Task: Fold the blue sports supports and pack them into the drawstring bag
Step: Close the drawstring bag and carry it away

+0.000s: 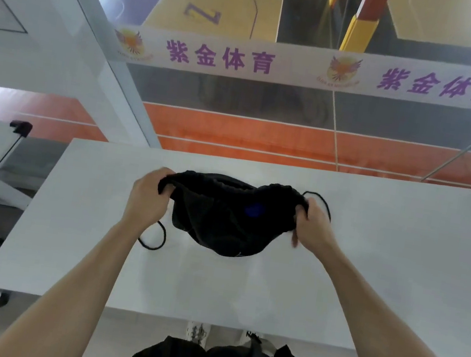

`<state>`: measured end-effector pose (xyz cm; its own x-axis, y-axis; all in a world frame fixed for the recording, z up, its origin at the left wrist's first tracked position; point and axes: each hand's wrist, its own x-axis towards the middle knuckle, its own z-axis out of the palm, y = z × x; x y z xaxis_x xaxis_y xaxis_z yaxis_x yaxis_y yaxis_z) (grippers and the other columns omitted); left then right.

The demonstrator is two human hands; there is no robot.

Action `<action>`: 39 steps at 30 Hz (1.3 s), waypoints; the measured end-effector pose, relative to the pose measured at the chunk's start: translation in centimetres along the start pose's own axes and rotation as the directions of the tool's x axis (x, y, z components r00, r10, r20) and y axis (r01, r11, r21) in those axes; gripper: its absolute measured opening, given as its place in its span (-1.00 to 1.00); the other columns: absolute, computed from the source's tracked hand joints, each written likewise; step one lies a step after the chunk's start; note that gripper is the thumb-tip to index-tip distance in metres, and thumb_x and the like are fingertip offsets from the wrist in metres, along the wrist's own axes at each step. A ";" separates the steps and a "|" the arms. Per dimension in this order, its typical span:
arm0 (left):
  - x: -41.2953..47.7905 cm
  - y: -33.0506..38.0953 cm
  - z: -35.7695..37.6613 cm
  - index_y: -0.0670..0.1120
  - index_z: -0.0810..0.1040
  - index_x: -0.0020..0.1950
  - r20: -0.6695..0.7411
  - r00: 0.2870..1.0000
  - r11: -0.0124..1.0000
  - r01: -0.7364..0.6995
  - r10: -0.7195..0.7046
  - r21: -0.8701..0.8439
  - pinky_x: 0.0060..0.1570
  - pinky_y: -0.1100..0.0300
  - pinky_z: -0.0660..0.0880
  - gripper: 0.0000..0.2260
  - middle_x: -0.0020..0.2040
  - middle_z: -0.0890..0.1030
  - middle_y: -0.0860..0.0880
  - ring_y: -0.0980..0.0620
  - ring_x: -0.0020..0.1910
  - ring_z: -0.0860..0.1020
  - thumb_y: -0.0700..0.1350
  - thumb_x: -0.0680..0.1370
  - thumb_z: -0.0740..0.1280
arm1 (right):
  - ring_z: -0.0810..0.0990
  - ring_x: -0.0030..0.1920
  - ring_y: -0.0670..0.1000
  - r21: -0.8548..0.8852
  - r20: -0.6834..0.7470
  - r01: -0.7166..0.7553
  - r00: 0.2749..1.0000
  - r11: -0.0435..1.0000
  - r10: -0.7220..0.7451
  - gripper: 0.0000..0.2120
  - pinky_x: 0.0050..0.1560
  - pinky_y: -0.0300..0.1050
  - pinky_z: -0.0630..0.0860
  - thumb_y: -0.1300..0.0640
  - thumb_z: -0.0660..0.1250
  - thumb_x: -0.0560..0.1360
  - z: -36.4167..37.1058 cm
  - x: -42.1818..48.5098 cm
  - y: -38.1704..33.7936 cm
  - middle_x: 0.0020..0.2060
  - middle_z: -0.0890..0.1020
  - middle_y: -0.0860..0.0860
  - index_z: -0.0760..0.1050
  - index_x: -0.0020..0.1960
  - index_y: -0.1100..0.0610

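In the middle of the frame, the black drawstring bag [222, 219] is held just above the white worktop [383, 261], its gathered mouth gripped by the left hand [148, 194] and right hand [314, 225]. A blue patch [254, 209] shows. The bag is judged soft, light, limp, best taken at the rim.

White table [369, 259]; purple-lettered banner [306, 66]; orange floor [234, 135]
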<state>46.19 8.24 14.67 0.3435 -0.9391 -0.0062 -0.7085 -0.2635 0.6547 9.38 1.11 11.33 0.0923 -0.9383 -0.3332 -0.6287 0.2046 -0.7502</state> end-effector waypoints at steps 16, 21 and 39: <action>5.9 -8.1 -10.0 0.10 0.68 -0.25 0.236 0.960 0.909 0.043 -0.153 0.414 -0.21 0.10 0.53 -0.44 -0.31 0.67 0.09 -0.01 -0.26 0.67 0.59 0.23 0.54 | 0.69 0.21 0.32 0.212 -0.612 -0.236 0.725 0.948 0.317 -0.61 0.26 0.15 0.57 -0.12 0.32 0.69 -8.4 -0.7 4.7 0.14 0.76 0.24 0.70 0.22 0.17; 6.4 -9.8 -8.8 0.12 0.70 -0.16 0.473 0.862 0.925 -0.013 -0.181 0.379 -0.16 0.10 0.53 -0.56 -0.25 0.70 0.12 0.03 -0.18 0.68 0.44 0.28 0.62 | 0.82 -0.14 0.19 0.042 -0.116 -0.284 0.951 0.958 0.287 -0.48 0.09 0.03 0.65 -0.26 0.27 0.67 -6.1 -1.6 6.3 -0.31 0.74 0.03 0.75 0.03 0.17; 0.4 -8.9 -0.4 0.08 0.41 0.37 0.799 0.537 0.958 0.068 -0.271 0.279 0.12 0.08 0.65 -0.32 0.13 0.67 0.09 -0.04 0.15 0.74 0.10 0.35 0.65 | 0.76 0.03 0.17 -0.187 0.262 -0.066 0.958 0.980 0.114 -0.81 0.15 0.11 0.66 0.05 0.38 0.64 6.4 -3.4 1.9 -0.10 0.78 0.09 0.67 -0.05 0.14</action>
<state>52.89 10.30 9.12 -0.1161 -0.6089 -0.7847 -0.8273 -0.3780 0.4156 12.78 6.42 7.40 0.2188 -0.8027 -0.5548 -0.7665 0.2105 -0.6068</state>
